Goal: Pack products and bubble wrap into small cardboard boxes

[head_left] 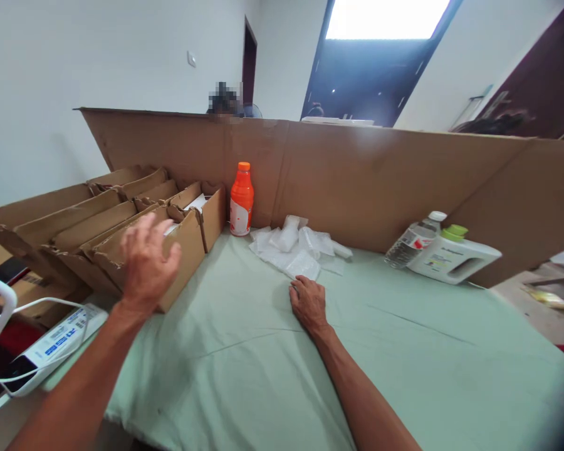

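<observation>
My left hand (150, 260) is raised over the near edge of a cardboard divider box (188, 254), fingers spread and holding nothing I can see. White pieces (197, 202) show inside the box's compartments. On the green cloth, my right hand (309, 304) rests with its fingers curled in, and nothing shows in them. Just beyond its knuckles lies a loose pile of clear plastic bags (305, 254). Whether the fingertips touch the nearest bag, I cannot tell.
An orange bottle (242, 200) stands beside the box. At right, a clear water bottle (413, 241) leans by a white jug (455, 257) with a green cap. A tall cardboard panel (357, 181) borders the back. A power strip (59, 344) and white cables lie at left.
</observation>
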Available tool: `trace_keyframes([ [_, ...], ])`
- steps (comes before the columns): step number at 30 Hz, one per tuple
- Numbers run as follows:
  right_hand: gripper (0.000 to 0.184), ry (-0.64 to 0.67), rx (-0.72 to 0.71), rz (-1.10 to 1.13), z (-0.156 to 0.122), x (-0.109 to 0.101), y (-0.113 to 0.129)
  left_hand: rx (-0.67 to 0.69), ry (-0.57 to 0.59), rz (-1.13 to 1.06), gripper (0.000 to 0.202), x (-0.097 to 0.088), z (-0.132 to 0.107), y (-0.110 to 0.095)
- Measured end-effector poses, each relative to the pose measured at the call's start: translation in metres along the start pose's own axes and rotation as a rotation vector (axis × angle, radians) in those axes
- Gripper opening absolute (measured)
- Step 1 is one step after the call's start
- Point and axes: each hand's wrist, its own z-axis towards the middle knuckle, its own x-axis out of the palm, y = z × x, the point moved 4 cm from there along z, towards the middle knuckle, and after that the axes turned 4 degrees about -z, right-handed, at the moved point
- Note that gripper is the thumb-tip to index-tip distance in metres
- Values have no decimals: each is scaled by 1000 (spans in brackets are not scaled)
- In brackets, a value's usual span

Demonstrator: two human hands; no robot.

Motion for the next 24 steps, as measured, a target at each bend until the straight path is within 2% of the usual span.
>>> trace_keyframes([
  [2,16,1,10,6,0,-1,0,-73,84,162,45,-12,11,20],
  [3,16,1,14,8,0,-1,0,-116,165,213,47,-14,13,29],
  [5,16,1,19,13,-1,-1,0,-221,338,264,48,-13,11,42],
  [7,17,0,22,18,-1,-1,0,-323,445,259,46,-11,5,49],
  [9,18,-2,25,24,-2,-1,-1,-366,443,217,43,-11,2,48],
  [11,19,-6,30,30,-2,0,-2,-357,391,142,42,-12,0,44],
  [18,19,-32,64,58,-1,-1,-3,-356,329,-243,45,-17,-15,34],
  [21,18,-48,74,72,-1,-2,-3,-363,343,-400,44,-22,-28,24],
  [24,19,-64,78,89,0,-3,-4,-285,395,-471,39,-30,-42,6],
])
